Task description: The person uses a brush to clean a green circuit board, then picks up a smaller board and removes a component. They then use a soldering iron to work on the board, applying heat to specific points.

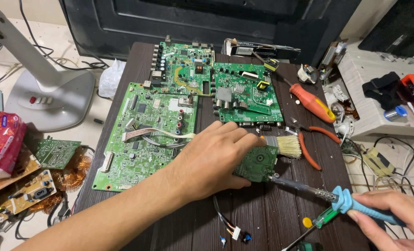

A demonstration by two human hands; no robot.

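Three large green circuit boards (146,132), one small board (256,162), one brush (286,146), one soldering iron (337,200), two hands (211,160).

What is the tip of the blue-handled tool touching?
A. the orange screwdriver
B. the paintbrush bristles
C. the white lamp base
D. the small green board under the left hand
D: the soldering iron in the right hand meets the edge of the small green board steadied by the left hand.

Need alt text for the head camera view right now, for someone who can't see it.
The left hand holds a small green circuit board on a dark wooden table, while the right hand touches a blue-handled soldering iron to its edge. Three larger green boards, a brush, an orange screwdriver and pliers lie around them.
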